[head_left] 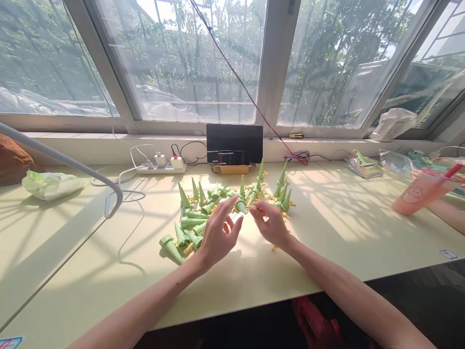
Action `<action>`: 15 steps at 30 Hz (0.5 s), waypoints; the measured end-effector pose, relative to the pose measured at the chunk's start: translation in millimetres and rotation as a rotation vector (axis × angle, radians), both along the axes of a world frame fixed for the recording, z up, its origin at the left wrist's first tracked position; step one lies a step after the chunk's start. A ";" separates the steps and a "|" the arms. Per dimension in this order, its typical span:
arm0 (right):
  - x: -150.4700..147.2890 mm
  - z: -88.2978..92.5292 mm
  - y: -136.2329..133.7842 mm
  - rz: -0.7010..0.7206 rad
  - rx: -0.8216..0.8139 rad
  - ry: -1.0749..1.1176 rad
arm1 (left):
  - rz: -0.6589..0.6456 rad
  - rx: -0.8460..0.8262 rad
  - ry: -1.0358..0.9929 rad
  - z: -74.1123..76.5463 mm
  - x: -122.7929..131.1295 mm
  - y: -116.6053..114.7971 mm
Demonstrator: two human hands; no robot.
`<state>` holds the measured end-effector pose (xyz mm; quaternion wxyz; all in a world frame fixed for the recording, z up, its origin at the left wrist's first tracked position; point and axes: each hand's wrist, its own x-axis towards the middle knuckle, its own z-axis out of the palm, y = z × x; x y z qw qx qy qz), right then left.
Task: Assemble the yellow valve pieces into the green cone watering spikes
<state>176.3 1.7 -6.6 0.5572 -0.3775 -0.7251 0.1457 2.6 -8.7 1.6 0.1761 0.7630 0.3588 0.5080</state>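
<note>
In the head view, my left hand [221, 230] is over the table with thumb and forefinger apart. Its fingertip is close to a green cone-shaped spike [240, 206]; whether they touch I cannot tell. My right hand [271, 223] is closed in a pinch on a small yellow piece [251, 207], right beside that spike. Whether the piece is joined to the spike is unclear. Around both hands are many similar green spikes, some standing point up, like one [281, 174] at the right, others lying down, like one [170, 247] at the left. Several carry yellow fittings.
Behind the spikes a black tablet [234, 140] leans on a stand. A power strip [162, 167] with cables lies left of it. A grey curved bar [72, 152] crosses the left side. Another person's hand [445, 213] is by a pink drink cup [414, 194] at the right.
</note>
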 end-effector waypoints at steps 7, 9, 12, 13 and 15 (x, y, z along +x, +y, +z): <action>1.4 0.7 1.4 -0.018 0.067 -0.031 | 0.056 -0.225 -0.105 2.7 -3.2 3.2; 0.9 1.5 1.0 0.002 0.090 -0.079 | 0.036 -0.239 -0.058 2.3 -4.2 3.7; 0.3 1.5 0.7 0.022 0.100 -0.121 | 0.010 -0.234 -0.021 2.0 -3.9 2.6; 0.4 1.3 0.7 0.026 0.098 -0.123 | 0.001 -0.238 -0.015 2.2 -3.5 1.9; 0.6 0.8 0.8 0.032 0.091 -0.117 | -0.015 -0.251 -0.013 3.0 -2.9 0.7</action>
